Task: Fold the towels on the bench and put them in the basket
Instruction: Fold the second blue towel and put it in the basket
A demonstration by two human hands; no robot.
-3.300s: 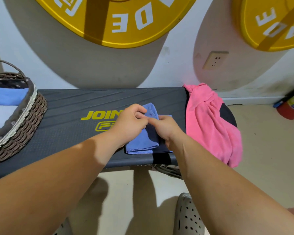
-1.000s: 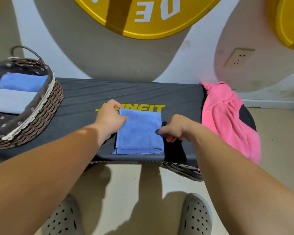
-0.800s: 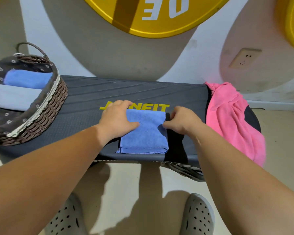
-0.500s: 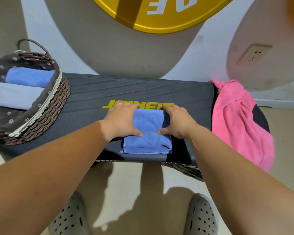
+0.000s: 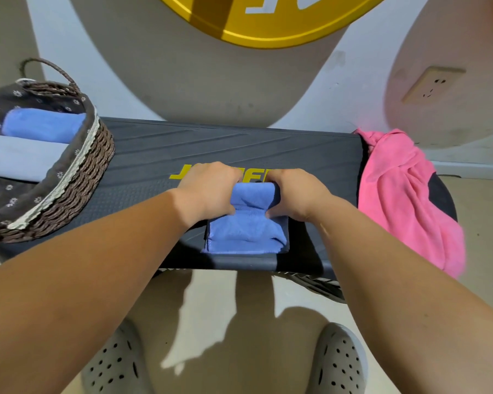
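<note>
The left hand (image 5: 208, 191) and right hand (image 5: 299, 193) had their fingers curled round the rolled far end of the fuzzy blue towel (image 5: 246, 228), lying near the front edge of the dark ribbed desk (image 5: 239, 143), between a woven basket (image 5: 77, 177) and a crumpled pink towel (image 5: 402, 194).

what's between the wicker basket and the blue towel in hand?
Head view: only dark ribbed bench top, then the left hand gripping the blue terry towel.

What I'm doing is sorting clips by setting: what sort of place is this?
Likely a gym or workout room: a yellow weight plate against the wall, a black exercise bench with a yellow logo, and a basket of towels.
</note>
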